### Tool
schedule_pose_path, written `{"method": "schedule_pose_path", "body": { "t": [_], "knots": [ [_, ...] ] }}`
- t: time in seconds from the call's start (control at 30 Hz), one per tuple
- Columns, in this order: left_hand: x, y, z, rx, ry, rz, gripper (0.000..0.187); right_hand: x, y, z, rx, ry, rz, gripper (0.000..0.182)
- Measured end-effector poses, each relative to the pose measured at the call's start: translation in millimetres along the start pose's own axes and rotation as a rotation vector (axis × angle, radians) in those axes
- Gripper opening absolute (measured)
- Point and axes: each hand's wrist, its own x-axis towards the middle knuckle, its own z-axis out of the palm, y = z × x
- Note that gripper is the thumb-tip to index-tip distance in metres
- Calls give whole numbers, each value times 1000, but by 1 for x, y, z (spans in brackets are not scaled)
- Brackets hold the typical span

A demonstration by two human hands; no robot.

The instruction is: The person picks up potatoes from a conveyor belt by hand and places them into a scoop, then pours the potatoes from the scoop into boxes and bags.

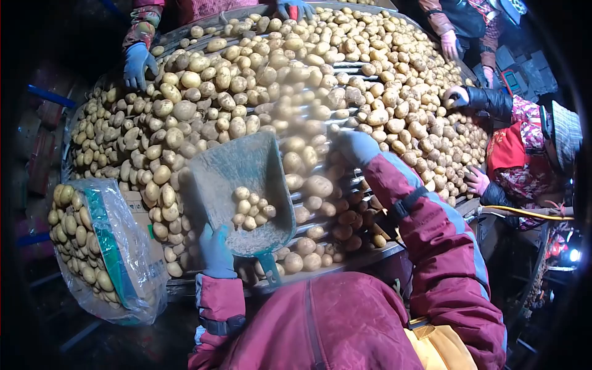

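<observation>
Wearing a blue-grey glove, my left hand (217,250) grips the near left edge of a green scoop (213,179). Several small potatoes (251,209) lie in the scoop, whose handle points towards me. My right hand (359,148), also gloved, is over the middle of the potato pile, beside loose potatoes (317,185) on metal bars (308,228). Motion blurs its fingers, so what they hold cannot be made out.
A box (113,253) lined with clear plastic, full of potatoes, stands at the left. Gloved hands of co-workers (139,65) reach in at the far edge. Another person in a checked hat (566,132) works at the right. A yellow cable (527,213) runs at the right edge.
</observation>
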Motion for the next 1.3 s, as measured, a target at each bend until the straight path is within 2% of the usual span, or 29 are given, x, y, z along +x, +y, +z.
{"method": "schedule_pose_path", "body": {
  "t": [0.07, 0.17, 0.23, 0.3, 0.33, 0.43, 0.53, 0.67, 0.77, 0.8, 0.9, 1.0, 1.1, 1.13, 1.23, 1.3],
  "knots": [
    [6, -4, 2, 14, -6, 35, 42, -30, -4, -12, -161, -107, -9, 27],
    [2, 12, 16, -22, -7, -58, 43, -88, 10, -22, -148, -129, -16, 25],
    [4, 11, 17, 12, -19, -41, 43, -108, 33, -19, 31, -129, 112, 29],
    [5, 11, 19, 46, -41, -27, 42, -113, 47, -10, 303, -153, 384, 39],
    [6, 11, 21, 61, -54, -22, 42, -114, 40, -16, 261, -139, 432, 39],
    [4, 10, 25, 87, -78, -18, 41, -98, 51, 3, 507, 125, 410, 39],
    [2, 5, 29, 66, -101, -23, 42, -68, 53, 11, 560, 249, 288, 29],
    [-3, -2, 28, 23, -115, -27, 43, -34, 44, 28, 465, 424, 224, 32],
    [-9, 4, 31, 59, -121, -2, 44, -25, 24, 31, 195, 373, 161, 34],
    [-9, 6, 33, 65, -114, -4, 45, -32, 2, 6, 329, 159, 315, 36],
    [-9, 8, 32, 67, -97, -24, 45, -22, 1, 12, 389, 225, 242, 34],
    [-4, 4, 25, 27, -87, -35, 46, 9, 3, 13, 447, 484, 242, 27],
    [-1, -2, 20, 6, -66, -54, 47, 36, 2, 5, 241, 281, 308, 29],
    [0, -3, 19, 13, -66, -64, 47, 45, -3, 0, 207, 151, 361, 29],
    [-3, 0, 23, 64, -90, -60, 48, 47, -24, 2, -67, 173, 331, 25],
    [-2, -3, 25, 26, -105, -33, 48, 42, -24, -10, -34, 96, 263, 25]
  ]
}}
